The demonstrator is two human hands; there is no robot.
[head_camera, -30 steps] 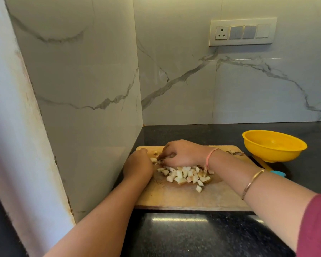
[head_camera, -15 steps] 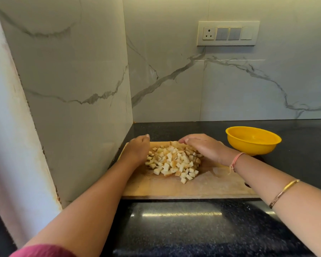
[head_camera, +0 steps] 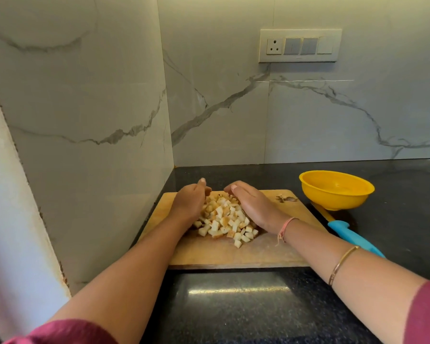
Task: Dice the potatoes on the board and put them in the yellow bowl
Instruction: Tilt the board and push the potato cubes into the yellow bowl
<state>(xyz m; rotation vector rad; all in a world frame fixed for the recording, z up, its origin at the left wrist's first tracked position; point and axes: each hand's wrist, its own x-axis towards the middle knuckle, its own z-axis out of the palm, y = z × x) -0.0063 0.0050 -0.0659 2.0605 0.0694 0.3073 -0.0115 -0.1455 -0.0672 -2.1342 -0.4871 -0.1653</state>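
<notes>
I see dice, lately scattered, heaped on board | left hand, right hand flank them, fingers near-straight, gripping nothing | dicing looks done; bowl next.

Black speckled countertop in a marble-walled corner. Directly on it: 1 wooden board, 1 yellow bowl right of it, 1 blue-handled knife beside board's right edge.

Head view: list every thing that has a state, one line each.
board: flat on counter
diced potatoes: heaped on board, between both hands
left hand: cupped against heap
right hand: cupped against heap
yellow bowl: upright, empty
knife: lying on counter, far end under bowl
socket: nothing plugged in
</notes>
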